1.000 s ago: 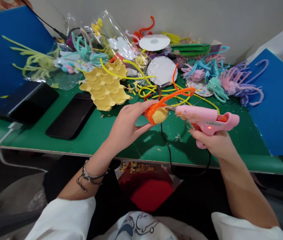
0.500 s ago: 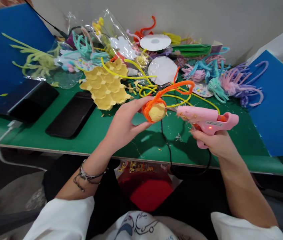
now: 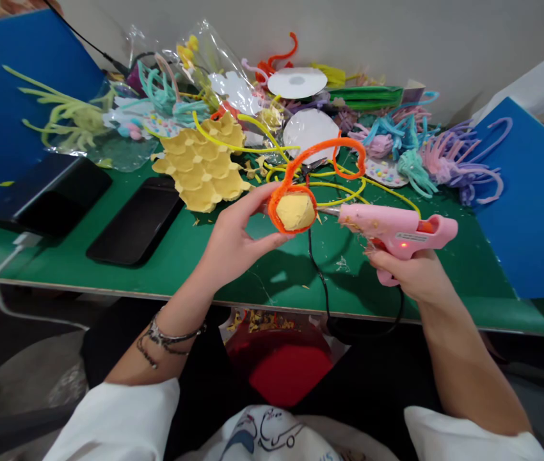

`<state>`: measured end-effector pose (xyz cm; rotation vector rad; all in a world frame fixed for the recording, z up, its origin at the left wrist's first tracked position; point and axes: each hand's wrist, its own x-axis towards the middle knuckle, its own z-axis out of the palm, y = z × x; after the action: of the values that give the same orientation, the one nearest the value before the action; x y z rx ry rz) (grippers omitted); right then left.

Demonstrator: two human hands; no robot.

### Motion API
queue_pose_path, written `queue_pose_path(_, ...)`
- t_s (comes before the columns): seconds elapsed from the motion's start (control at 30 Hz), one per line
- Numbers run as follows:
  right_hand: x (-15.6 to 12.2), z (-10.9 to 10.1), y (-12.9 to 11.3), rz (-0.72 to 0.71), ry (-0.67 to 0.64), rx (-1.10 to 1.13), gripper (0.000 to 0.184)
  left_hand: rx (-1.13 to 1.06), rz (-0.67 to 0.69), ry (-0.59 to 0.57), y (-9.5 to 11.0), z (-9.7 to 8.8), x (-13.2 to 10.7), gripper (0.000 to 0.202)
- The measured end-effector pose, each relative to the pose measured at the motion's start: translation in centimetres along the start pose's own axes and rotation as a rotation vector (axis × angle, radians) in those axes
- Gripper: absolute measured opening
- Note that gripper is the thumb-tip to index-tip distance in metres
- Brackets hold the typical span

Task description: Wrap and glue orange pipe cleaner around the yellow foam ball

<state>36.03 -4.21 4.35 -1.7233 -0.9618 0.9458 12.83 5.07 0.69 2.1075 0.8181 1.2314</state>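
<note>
Between the thumb and fingers of my left hand (image 3: 240, 234) is a yellow egg-carton cup (image 3: 296, 212) with an orange pipe cleaner (image 3: 317, 147) wound around its rim. The pipe cleaner's free length arches up and curls over to the right. My right hand (image 3: 409, 272) is wrapped round the handle of a pink hot glue gun (image 3: 387, 224), whose small light glows red. Its metal nozzle points left and reaches the right side of the cup; whether it touches I cannot tell. Strands of dried glue and yellow bits cling to the gun's front.
A yellow egg-carton piece (image 3: 200, 163) lies behind my left hand, near a black phone (image 3: 135, 221) and a dark box-like device (image 3: 44, 192). Yellow pipe cleaners (image 3: 344, 192), white discs (image 3: 297, 83) and fuzzy pastel bundles (image 3: 445, 150) crowd the back. Blue panels (image 3: 531, 205) flank the green table (image 3: 262, 282).
My left hand has turned the cup slightly, so its yellow face shows more toward me. The orange pipe cleaner's loop has shifted left and down. The glue gun has barely moved.
</note>
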Motion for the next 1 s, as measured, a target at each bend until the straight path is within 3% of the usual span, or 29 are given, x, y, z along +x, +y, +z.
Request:
queue_pose_path(0.23, 0.35, 0.03, 0.5, -0.05, 0.053, 0.028, 0.023, -0.012, -0.003, -0.076, 0.05, 0.04, 0.16, 0.063)
queue_pose_path(1.0, -0.15, 0.05, -0.17, -0.015, -0.016, -0.034, 0.021, -0.027, -0.038, -0.008, 0.15, 0.06, 0.09, 0.061)
